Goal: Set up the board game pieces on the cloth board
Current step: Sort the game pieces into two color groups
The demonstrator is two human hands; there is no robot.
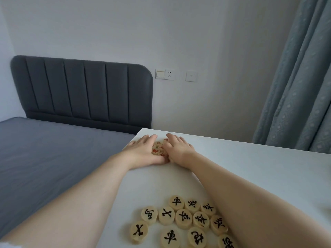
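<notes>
So that none scatter, my left hand point(143, 151) and right hand point(179, 149), fingers point(151, 137) straight and close-set, wall in the red pieces point(158, 148).

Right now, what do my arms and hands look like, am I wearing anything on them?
The left forearm and right forearm are bare as far as the view shows, no sleeves. The left hand and right hand wear no gloves; no watch, bracelet or ring is visible.

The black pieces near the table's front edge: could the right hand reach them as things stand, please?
Probably yes. The right hand lies flat by the red pieces further off; drawn back, it meets the black pieces uncovered, save a few hidden by its own forearm.
</notes>
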